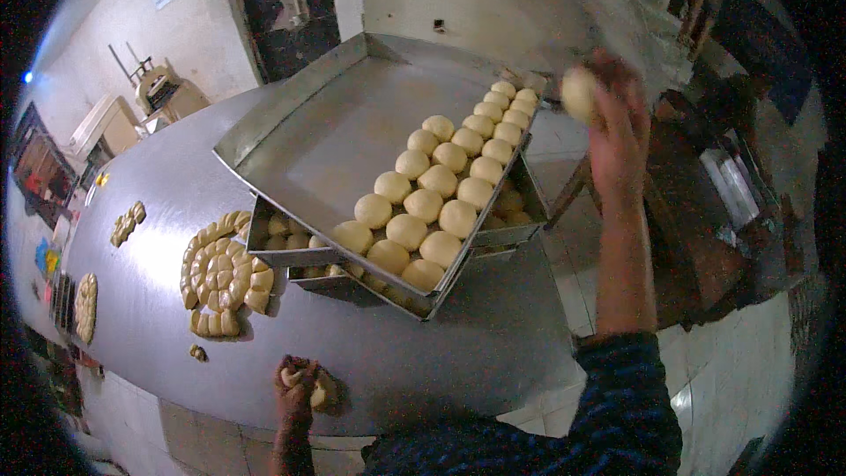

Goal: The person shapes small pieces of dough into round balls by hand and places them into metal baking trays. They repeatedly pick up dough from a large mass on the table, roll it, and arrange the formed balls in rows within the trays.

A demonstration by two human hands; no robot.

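Raised at the right, beyond the tray's right edge, my right hand (619,115) is closed on a smooth round dough ball (579,94); both are slightly blurred. Low down near the table's front edge, my left hand (295,381) curls around a dough piece (324,392) that partly shows beside the fingers. A large metal tray (317,128) sits tilted across other trays, with rows of dough balls (438,180) along its right side and bare metal at its left. Cut dough pieces (225,269) lie clustered on the table, left of the trays.
The metal table (423,370) spreads under everything. Lower trays (304,256) holding more dough stick out beneath the top one. Smaller dough groups (85,308) lie at the table's far left. A machine (159,92) stands by the back wall, and a dark wooden stand (687,203) is at right.
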